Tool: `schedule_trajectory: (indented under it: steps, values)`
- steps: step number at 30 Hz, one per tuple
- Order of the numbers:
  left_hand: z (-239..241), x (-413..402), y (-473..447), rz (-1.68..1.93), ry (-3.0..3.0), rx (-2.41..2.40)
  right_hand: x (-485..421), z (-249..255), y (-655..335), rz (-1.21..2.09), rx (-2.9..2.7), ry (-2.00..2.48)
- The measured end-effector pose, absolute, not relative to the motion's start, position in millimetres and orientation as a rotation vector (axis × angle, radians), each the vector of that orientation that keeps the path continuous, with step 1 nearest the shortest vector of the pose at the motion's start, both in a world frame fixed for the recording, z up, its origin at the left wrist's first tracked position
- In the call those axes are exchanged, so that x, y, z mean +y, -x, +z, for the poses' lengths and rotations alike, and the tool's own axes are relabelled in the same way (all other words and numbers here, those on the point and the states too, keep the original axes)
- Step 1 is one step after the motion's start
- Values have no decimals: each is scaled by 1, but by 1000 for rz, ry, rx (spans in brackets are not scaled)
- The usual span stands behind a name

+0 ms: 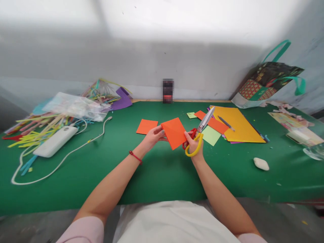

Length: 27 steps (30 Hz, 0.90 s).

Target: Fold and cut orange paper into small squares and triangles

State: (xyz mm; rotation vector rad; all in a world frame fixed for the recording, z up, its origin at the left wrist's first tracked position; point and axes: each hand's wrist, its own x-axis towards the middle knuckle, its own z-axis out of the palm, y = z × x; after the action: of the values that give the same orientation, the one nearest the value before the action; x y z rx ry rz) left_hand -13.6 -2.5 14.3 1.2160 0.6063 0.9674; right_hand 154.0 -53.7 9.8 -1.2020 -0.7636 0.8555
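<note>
My left hand (153, 136) pinches the left edge of an orange paper square (174, 132), held a little above the green table (162, 172). My right hand (193, 145) grips scissors (201, 131) with red and yellow handles; its thumb also touches the paper's right edge. The silver blades point up and to the right, shut, away from the paper. A second orange square (146, 126) lies flat on the table just behind my left hand.
Coloured sheets, with a yellow one (240, 128) on top and a pen (226, 123), lie right. A white eraser (261, 163) sits nearer. At left are a white power bank (55, 141) with cable, paper strips and a plastic bag (76, 106). A patterned tote bag (268, 82) leans at back right.
</note>
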Motion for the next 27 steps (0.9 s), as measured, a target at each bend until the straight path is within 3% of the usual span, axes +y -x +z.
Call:
schedule_trajectory:
  steps: [13,27]
  values:
    - [15,-11,9,884,-978,734,-49,0,-156,1144,-920,1181]
    - [10,-8,5,998,-938,874,-59,-5,-148,724,-1314,1411]
